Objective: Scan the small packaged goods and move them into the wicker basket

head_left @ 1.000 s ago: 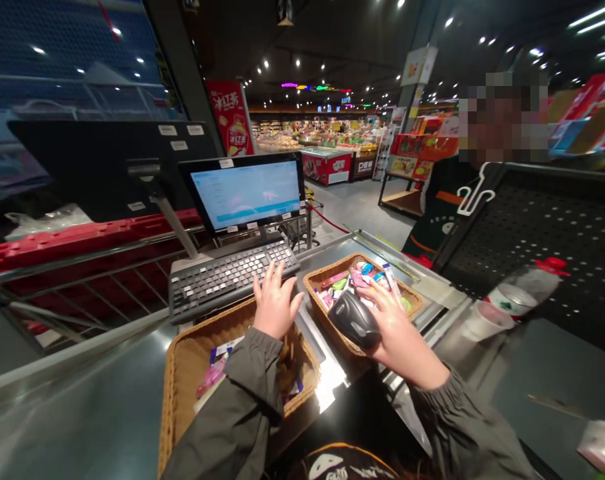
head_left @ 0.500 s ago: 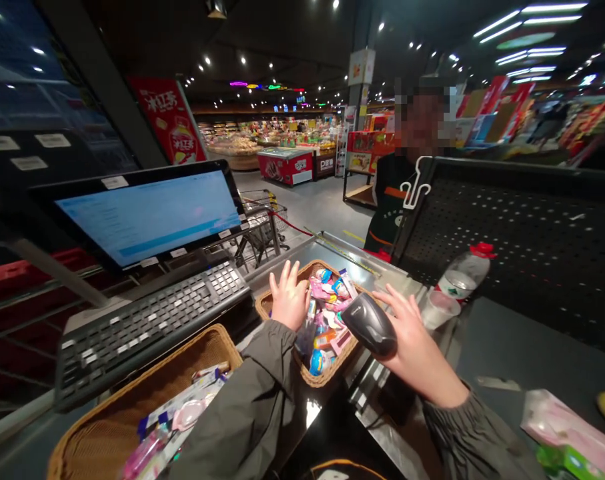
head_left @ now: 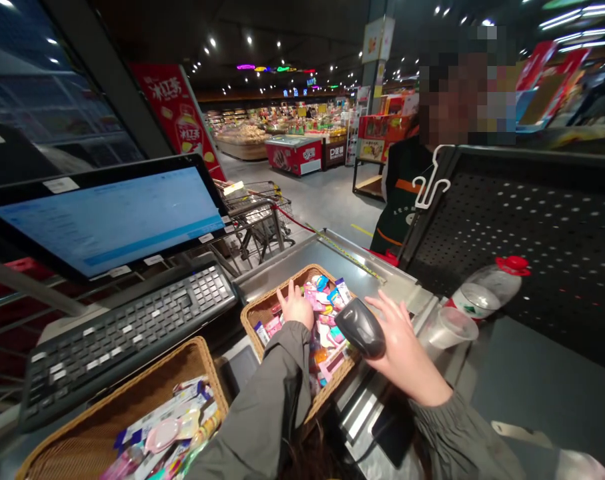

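My left hand (head_left: 296, 308) reaches down into the far wicker basket (head_left: 256, 312), its fingers curled among several small colourful packets (head_left: 327, 313); what they hold, if anything, is hidden. My right hand (head_left: 401, 348) holds a black barcode scanner (head_left: 361, 327) by its body, just right of the same basket, with the upper fingers stretched out. The scanner's head points down and left toward the packets.
A near wicker basket (head_left: 82, 427) with more packets sits at bottom left. A keyboard (head_left: 127, 333) and a lit screen (head_left: 107, 220) stand to the left. A plastic cup (head_left: 449, 327) and a red-capped bottle (head_left: 487, 287) lie at right. A person in a dark apron (head_left: 405, 193) stands behind the counter.
My left hand went from the keyboard to the far basket and now dips deeper into the packets. The scanner stayed in my right hand. The view swung right.
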A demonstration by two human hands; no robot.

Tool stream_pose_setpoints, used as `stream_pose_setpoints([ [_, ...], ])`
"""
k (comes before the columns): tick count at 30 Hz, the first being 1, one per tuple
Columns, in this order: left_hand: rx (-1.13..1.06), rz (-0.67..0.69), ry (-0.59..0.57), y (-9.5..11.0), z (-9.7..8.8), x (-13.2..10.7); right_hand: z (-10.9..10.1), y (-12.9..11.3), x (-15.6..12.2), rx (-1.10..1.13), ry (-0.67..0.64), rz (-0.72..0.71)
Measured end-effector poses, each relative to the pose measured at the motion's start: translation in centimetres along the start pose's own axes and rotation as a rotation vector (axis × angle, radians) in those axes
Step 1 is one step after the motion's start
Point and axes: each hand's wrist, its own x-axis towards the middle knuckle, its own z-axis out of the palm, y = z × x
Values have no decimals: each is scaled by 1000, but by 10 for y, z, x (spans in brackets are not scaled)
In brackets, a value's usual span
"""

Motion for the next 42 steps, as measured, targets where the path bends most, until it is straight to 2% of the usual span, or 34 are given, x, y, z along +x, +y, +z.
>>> stream_pose_setpoints([
  [3, -102, -64, 1, 3, -5, 0, 1, 6, 5, 13, -21, -6],
  [7, -142, -83, 77, -2, -26, -4, 3, 12, 8, 19, -26, -12],
  [11, -86, -42, 203, -25, -56, -14, 8, 10, 9, 13, -33, -19],
  [15, -46, -13, 387, -58, -91, -36, 15, -6, 10, -12, -23, -53],
  [20, -20, 0, 559, -92, -131, -78, 23, -41, 14, -26, 19, -168],
  [24, -60, -2, 611, -119, -148, -114, 26, -78, 14, -36, 63, -270],
  [28, -116, -49, 618, -148, -158, -150, 29, -118, 10, -41, 80, -377],
  [33, -141, -122, 619, -184, -169, -191, 38, -165, 4, -40, 18, -486],
  [42, -154, -238, 613, -234, -175, -248, 54, -222, -6, 15, -18, -640],
])
